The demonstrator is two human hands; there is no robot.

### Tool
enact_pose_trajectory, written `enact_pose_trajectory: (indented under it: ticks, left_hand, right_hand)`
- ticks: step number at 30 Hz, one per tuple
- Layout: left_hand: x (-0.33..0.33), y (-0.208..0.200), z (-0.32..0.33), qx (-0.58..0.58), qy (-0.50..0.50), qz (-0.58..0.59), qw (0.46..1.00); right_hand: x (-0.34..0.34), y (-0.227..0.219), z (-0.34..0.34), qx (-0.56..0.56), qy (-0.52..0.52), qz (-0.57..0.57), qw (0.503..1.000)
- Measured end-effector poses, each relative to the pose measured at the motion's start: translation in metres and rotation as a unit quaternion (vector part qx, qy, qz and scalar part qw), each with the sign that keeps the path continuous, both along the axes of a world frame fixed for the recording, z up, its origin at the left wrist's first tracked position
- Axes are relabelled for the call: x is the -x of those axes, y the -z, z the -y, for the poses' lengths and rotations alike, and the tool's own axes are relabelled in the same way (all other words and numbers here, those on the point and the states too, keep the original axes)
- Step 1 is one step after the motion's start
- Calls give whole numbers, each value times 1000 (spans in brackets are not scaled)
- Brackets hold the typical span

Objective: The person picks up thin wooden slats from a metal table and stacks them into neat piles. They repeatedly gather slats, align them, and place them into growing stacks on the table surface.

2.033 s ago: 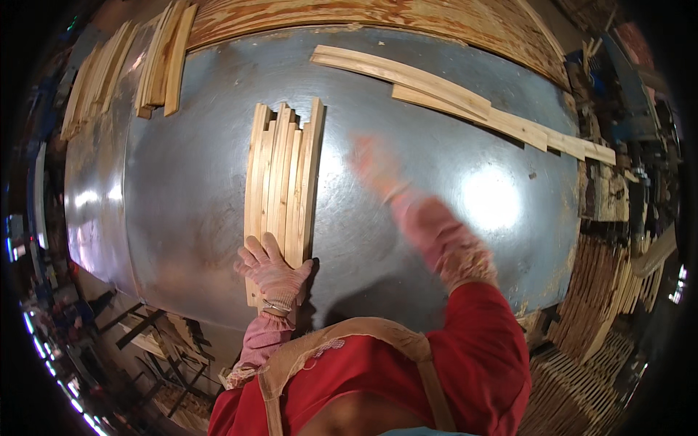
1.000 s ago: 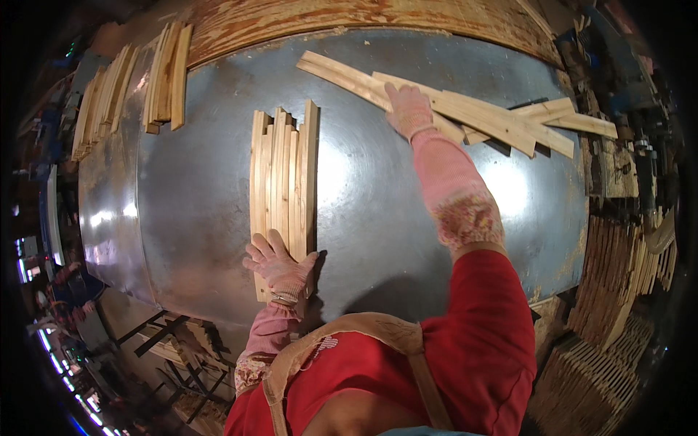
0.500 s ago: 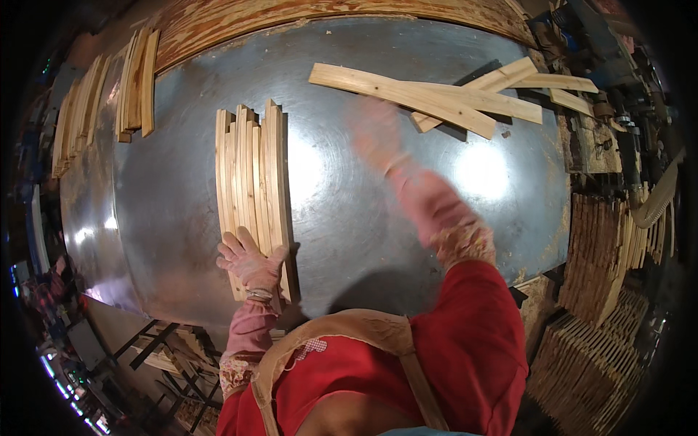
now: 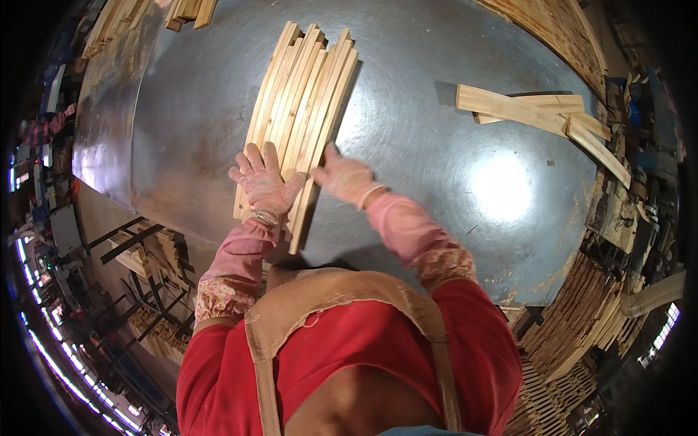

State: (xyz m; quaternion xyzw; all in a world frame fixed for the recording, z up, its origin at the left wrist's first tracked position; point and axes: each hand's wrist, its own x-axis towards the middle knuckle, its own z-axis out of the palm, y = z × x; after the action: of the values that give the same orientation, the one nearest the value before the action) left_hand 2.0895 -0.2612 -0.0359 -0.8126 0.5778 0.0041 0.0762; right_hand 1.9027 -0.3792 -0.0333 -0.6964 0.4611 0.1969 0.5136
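A row of light wooden slats (image 4: 298, 94) lies side by side on the metal tabletop, tilted slightly to the right, with uneven far ends. My left hand (image 4: 265, 182), in a pale pink glove, rests flat across the near part of the row with fingers spread. At the row's right edge, my right hand (image 4: 345, 178), gloved alike, touches the outermost slat (image 4: 320, 152). Its thumb and fingers are apart and slightly blurred. Farther right, several loose slats (image 4: 509, 109) lie crossed over one another.
The grey metal tabletop (image 4: 407, 87) spreads beneath everything. More slats (image 4: 193, 11) stand at the far left edge. Stacked wood (image 4: 567, 320) sits beyond the table at the lower right, and a black metal rack with wood (image 4: 153, 254) at the lower left. Machinery lines the right side.
My right hand has come back from the loose slats to the row's right edge. The row is wider and the loose pile smaller. My left hand stays on the row; the whole view has shifted.
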Motion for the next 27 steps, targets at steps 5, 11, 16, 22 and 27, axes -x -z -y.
enact_pose_trajectory:
  ticks: [5,11,16,22,27]
  left_hand:
    - [-1,6,-9,13,-20,-23,999]
    - [4,1,2,-4,-22,2,1000]
    - [5,-10,-2,41,-21,-43,998]
    - [-11,-22,4,-24,-43,-136,989]
    - [-61,-3,-24,30,-183,-281,942]
  right_hand:
    - [83,20,59,318,1,125,940]
    - [302,14,217,483,-62,-189,853]
    - [240,-13,227,402,-73,-243,880]
    - [82,55,187,210,205,65,954]
    - [-38,51,87,213,266,20,940]
